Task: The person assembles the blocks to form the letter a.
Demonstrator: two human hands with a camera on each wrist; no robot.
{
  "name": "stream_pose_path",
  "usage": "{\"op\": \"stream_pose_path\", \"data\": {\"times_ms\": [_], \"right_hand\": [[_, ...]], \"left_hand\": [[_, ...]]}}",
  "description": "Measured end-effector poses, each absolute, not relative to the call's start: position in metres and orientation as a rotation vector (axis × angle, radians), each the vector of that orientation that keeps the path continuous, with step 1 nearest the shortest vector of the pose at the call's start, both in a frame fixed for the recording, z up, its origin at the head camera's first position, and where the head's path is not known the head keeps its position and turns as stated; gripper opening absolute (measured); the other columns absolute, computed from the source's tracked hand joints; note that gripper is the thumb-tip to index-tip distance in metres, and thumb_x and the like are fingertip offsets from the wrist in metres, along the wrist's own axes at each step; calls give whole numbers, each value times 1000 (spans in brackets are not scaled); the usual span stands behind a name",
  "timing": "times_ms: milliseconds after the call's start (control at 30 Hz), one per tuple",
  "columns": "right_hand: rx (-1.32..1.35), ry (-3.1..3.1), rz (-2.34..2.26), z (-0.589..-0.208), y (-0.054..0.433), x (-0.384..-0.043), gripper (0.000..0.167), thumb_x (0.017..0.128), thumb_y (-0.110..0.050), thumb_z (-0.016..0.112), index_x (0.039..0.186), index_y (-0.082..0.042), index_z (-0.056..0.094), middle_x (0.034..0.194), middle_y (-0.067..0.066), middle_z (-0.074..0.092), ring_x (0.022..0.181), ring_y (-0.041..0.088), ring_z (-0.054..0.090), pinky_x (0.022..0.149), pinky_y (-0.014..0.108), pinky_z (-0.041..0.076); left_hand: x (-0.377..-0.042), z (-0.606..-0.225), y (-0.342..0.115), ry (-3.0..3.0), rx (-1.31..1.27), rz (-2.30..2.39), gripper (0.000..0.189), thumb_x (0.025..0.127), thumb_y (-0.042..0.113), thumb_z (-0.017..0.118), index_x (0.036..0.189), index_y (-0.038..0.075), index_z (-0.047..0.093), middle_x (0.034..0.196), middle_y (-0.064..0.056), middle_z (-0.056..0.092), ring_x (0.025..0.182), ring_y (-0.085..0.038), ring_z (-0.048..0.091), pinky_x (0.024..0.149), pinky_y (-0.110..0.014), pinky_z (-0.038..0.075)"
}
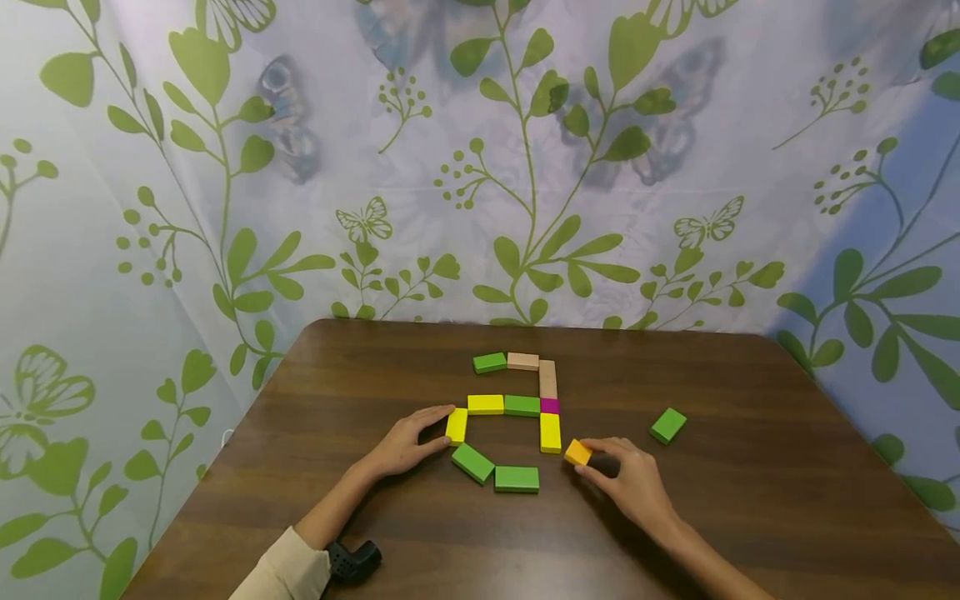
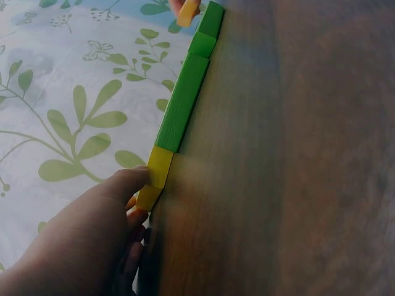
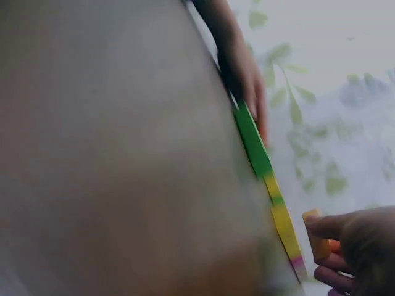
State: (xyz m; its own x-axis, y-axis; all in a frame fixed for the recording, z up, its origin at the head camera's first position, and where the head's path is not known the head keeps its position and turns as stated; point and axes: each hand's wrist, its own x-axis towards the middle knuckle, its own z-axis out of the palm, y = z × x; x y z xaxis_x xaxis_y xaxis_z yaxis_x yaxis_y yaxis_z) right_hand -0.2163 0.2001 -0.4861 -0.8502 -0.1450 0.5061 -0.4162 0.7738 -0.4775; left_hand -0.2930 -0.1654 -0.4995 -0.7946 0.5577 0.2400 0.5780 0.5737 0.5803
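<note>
With thumb and fingers, my right hand (image 1: 632, 482) pinches an orange block (image 1: 577, 452), just right of a yellow block (image 1: 551, 434). My left hand (image 1: 403, 444) holds another yellow block (image 1: 457, 427) by its two ends where it lies on the table. Wooden blocks form an outline on the tabletop: a green block (image 1: 472, 463) and a second green block (image 1: 517, 479) along the near side, a yellow block (image 1: 486, 404) and a green block (image 1: 522, 406) across the middle. A small magenta block (image 1: 550, 406) sits on the right side, below a natural wood block (image 1: 548, 379).
At the far end of the outline are a green block (image 1: 490, 362) and a natural wood block (image 1: 522, 361). One loose green block (image 1: 668, 426) lies off to the right on the brown table (image 1: 750, 500). A leaf-patterned curtain (image 1: 420, 208) hangs behind the table.
</note>
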Motion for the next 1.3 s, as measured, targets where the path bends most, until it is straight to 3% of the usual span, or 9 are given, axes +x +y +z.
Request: {"op": "stream_pose_path", "data": {"times_ms": [200,1300], "right_hand": [[426,-2590,885,-491,173,-205,36,65,-25,84,98,-15,73,92,-7,66,88,11,59,79,37,50],[493,-2515,809,-499,159,-216,38,65,-25,84,99,-14,72,91,-4,66,86,11,56,74,35,51]], "left_hand": [[-294,-500,-166,-2751,-1006,-1027,57,92,39,54,139,10,42,139,-6,43,127,-24,39,101,-47,33],[-295,-500,-165,-2751,-1013,-1030,56,92,37,55,139,10,42,139,-7,43,128,-24,38,102,-47,32]]}}
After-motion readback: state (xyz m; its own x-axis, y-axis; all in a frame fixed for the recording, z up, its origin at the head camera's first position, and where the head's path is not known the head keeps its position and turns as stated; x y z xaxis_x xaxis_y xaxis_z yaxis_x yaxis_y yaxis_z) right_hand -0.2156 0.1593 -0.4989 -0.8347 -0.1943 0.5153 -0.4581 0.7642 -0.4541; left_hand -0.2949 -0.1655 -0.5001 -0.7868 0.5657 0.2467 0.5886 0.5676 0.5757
